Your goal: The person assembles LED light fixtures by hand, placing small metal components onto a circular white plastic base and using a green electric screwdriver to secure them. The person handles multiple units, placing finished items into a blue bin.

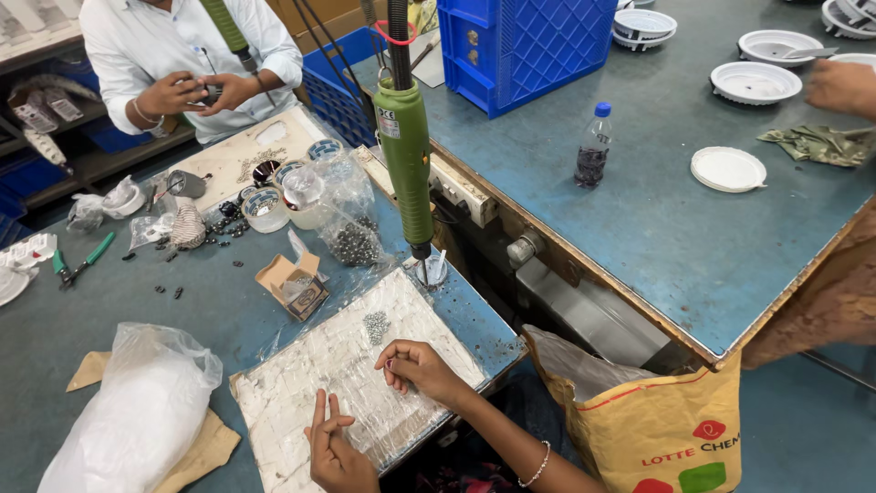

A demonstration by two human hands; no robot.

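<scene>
Right hand (418,367) has fingers pinched together on something tiny, probably a screw, too small to confirm, just below the small pile of screws (375,326) on the plastic-wrapped white board (301,402) at the desk (109,310) edge. Left hand (330,445) rests on the board, fingers straight and together, holding nothing. Looks like early going: pile mostly intact, the hanging green electric screwdriver (406,155) is untouched, and no workpiece is on the board yet; a co-worker's hands (196,91) work separately across the desk.
</scene>
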